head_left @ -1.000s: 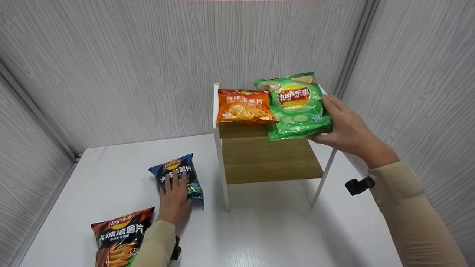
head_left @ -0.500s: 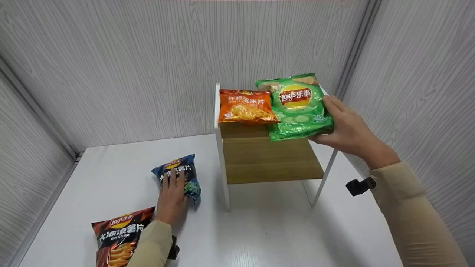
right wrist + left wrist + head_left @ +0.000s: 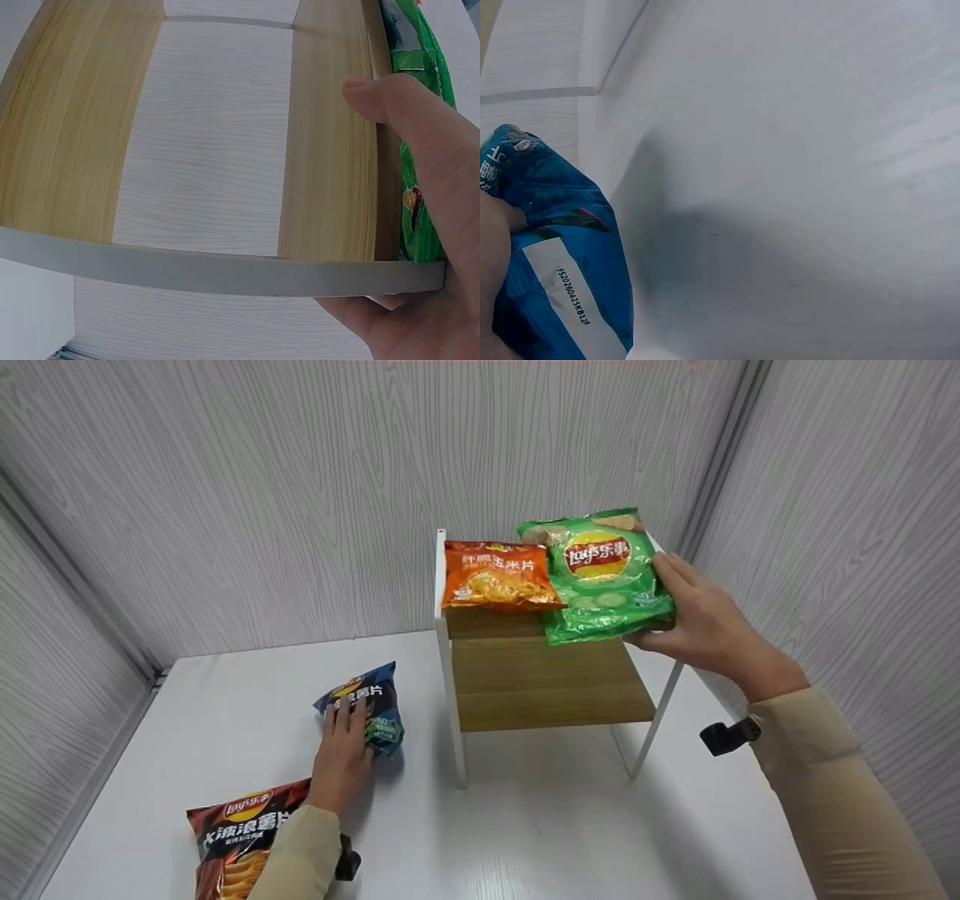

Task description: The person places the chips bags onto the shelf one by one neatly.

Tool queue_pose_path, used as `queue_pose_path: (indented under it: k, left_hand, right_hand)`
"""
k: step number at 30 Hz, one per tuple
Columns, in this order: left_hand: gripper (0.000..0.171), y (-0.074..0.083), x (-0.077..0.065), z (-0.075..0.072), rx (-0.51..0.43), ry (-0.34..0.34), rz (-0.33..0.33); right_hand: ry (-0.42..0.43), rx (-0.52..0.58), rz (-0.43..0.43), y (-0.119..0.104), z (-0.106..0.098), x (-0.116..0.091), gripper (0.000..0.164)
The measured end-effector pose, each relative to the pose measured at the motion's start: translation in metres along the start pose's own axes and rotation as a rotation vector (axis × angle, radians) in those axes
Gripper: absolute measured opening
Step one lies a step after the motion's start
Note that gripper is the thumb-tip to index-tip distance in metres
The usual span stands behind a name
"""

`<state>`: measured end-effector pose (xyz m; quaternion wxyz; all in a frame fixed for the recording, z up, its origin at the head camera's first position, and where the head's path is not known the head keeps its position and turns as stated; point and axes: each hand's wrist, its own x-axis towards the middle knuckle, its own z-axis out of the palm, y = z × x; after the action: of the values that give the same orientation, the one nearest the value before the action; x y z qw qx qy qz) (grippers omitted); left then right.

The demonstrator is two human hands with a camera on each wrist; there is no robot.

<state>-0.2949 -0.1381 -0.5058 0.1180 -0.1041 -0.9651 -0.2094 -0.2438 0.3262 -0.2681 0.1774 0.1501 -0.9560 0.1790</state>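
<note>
My left hand point(image 3: 343, 761) grips a dark blue bag of potato chips point(image 3: 384, 705), fingers over its printed front and thumb at its side. In the left wrist view the bag's blue back point(image 3: 592, 217) shows a white label, and a shadow falls on the table beside it. My right hand point(image 3: 709, 626) grips the right front corner of a small two-tier shelf point(image 3: 551, 682). Its thumb point(image 3: 375, 97) lies against the underside of the upper board, other fingers outside the white frame. A green Lay's bag point(image 3: 600, 585) stands on the top tier against that hand.
An orange bag of corn chips point(image 3: 499, 577) sits on the top tier, left of the green bag. A red and black chip bag point(image 3: 244, 840) lies on the white table point(image 3: 210, 720), partly under the left sleeve point(image 3: 300, 851). Panelled walls point(image 3: 300, 495) enclose the table.
The left hand has curled more around the blue bag and drawn back slightly; the bag has turned and its lower edge has come up. The right hand and the shelf stay put.
</note>
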Motion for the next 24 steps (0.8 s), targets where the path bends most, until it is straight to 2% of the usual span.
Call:
queue_pose_path:
  k: [13, 19, 24]
  left_hand:
    - [0.077, 0.0, -0.008, -0.021, -0.133, 0.12, 0.023]
    - [0.08, 0.0, -0.013, -0.035, -0.185, 0.125, 0.011]
    - [0.08, -0.001, -0.02, -0.046, -0.207, 0.142, 0.026]
  right_hand:
    - [-0.008, -0.019, 0.002, 0.0, 0.0, 0.001, 0.105]
    - [-0.003, -0.011, -0.001, 0.001, 0.0, 0.001, 0.105]
    - [-0.008, -0.015, 0.002, 0.001, 0.0, 0.001, 0.106]
